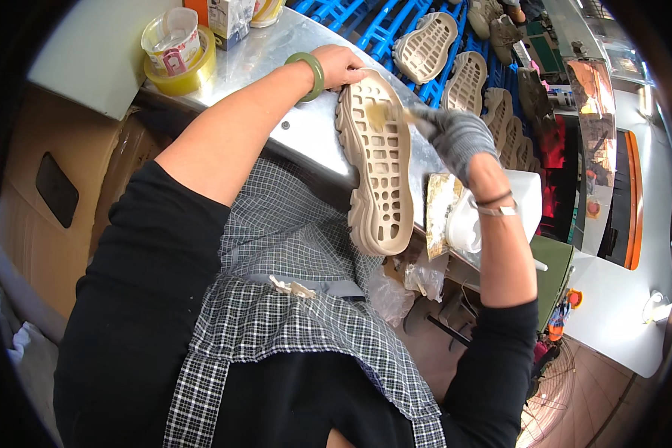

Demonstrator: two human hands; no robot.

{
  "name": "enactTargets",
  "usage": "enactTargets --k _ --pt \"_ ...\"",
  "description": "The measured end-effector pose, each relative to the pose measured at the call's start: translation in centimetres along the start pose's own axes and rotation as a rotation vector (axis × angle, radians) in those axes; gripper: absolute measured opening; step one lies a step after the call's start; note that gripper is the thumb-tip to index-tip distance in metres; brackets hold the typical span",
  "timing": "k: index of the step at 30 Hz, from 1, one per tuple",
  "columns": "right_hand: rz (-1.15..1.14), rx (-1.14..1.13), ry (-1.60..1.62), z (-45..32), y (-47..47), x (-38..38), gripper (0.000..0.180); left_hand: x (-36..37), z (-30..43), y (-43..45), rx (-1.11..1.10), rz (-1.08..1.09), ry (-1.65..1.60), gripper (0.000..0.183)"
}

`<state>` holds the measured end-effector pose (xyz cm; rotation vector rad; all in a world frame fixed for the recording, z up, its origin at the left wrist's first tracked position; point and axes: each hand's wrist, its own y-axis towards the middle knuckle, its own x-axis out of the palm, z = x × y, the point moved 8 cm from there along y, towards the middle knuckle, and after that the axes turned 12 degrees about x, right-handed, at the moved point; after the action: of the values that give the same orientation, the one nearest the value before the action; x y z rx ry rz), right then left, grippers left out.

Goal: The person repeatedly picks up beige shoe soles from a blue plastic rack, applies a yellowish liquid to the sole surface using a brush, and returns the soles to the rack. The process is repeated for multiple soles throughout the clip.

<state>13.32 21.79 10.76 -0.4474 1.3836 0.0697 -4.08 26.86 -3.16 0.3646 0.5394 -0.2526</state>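
Observation:
A beige shoe sole with a grid of recesses lies partly over the edge of the metal worktop, its hollow side towards me. My left hand, bare and with a green bangle at the wrist, pinches the sole's far end. In a grey knitted glove, my right hand grips a brush, whose blurred bristles are at the recesses in the sole's upper half. Beneath my right wrist stands a white container beside a glue-crusted board.
A blue roller conveyor beyond the worktop carries several more soles and shoes. Yellow tape rolls sit at the worktop's left. A cardboard box stands to my left, and a floor fan at lower right.

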Motion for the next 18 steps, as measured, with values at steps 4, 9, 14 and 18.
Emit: enactTargets --k 4,9,14,18 --pt "0.144 -0.094 0.693 4.1 -0.9 -0.1 0.028 0.5 0.8 0.4 0.004 -0.056 0.059 0.033" --pt "-0.064 0.123 0.687 4.5 -4.5 -1.4 0.032 0.0 -0.5 -0.1 -0.037 -0.038 0.013 0.032" --pt "0.002 -0.074 -0.493 1.0 -11.0 6.4 0.076 0.9 -0.2 0.3 -0.002 -0.035 -0.015 0.033" --pt "-0.221 -0.132 -0.287 2.2 -16.8 4.6 0.056 0.7 0.5 0.3 0.009 -0.059 0.061 0.033"
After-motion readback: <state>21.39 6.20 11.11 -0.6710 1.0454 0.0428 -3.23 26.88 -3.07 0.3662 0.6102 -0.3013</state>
